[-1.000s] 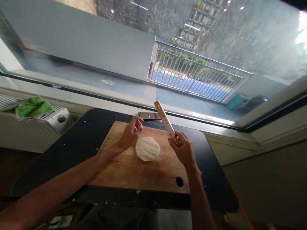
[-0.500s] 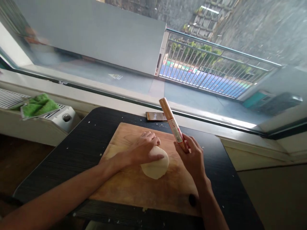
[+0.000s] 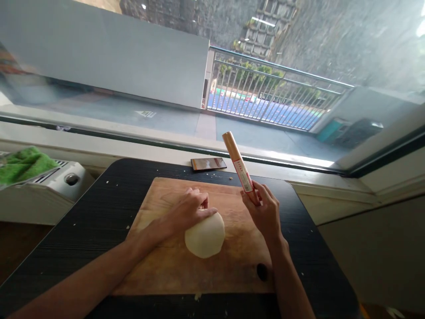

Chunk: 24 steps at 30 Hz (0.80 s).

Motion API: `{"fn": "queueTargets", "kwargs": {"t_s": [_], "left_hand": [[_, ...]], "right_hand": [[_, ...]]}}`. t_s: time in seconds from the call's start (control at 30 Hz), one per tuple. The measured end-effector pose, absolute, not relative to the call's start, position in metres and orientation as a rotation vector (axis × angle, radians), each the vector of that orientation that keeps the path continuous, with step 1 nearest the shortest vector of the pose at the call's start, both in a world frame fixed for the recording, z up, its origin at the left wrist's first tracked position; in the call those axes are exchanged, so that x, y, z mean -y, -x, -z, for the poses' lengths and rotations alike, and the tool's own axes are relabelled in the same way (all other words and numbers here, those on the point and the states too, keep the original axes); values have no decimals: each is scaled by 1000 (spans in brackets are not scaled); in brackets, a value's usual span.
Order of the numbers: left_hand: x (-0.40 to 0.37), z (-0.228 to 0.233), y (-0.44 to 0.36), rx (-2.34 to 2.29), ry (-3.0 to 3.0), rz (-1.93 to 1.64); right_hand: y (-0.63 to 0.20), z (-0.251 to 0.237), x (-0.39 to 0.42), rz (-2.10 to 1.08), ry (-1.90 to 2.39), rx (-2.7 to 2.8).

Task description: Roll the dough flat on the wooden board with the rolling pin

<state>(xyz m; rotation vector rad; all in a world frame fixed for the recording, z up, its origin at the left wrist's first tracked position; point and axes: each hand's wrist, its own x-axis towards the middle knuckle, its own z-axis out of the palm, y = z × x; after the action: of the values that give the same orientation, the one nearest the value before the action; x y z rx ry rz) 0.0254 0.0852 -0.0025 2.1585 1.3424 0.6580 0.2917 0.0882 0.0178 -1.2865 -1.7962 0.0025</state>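
Observation:
A flat round of pale dough (image 3: 205,239) lies on a wooden cutting board (image 3: 186,270) on a black table (image 3: 96,212). My left hand (image 3: 188,212) rests fingers-down on the dough's far left edge, pressing it. My right hand (image 3: 264,212) is to the right of the dough and grips the lower end of a wooden rolling pin (image 3: 239,167), which points up and away, tilted left, above the board. The pin carries a white and red label.
A phone (image 3: 208,163) lies at the table's far edge by the window sill. A green cloth (image 3: 23,165) sits on a white radiator (image 3: 49,195) at the left. Dough crumbs dot the table. A hole (image 3: 261,272) marks the board's near right corner.
My left hand has come down from beside the dough onto its far edge. The rolling pin stays raised in my right hand. The camera view has shifted slightly.

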Motion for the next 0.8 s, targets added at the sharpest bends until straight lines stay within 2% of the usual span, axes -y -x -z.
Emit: {"fn": "queueTargets", "kwargs": {"t_s": [0.27,0.43,0.6,0.8], "left_hand": [[-89,5,-23,-1287,-2214,-791],[-91,-11,-24,-1358,-2077,-1196],[-94,-90,-19,-1384,-2060,-1856],[-106,-216,-53,-831,-1766,-2639]], "right_hand": [[-282,-19,-81,-81,1294,1896],[-281,-17,-81,-71,1325,1910],[-283,-17,-84,-62,1365,1815],[-283,-13,-84,-36,1271,1885]]}}
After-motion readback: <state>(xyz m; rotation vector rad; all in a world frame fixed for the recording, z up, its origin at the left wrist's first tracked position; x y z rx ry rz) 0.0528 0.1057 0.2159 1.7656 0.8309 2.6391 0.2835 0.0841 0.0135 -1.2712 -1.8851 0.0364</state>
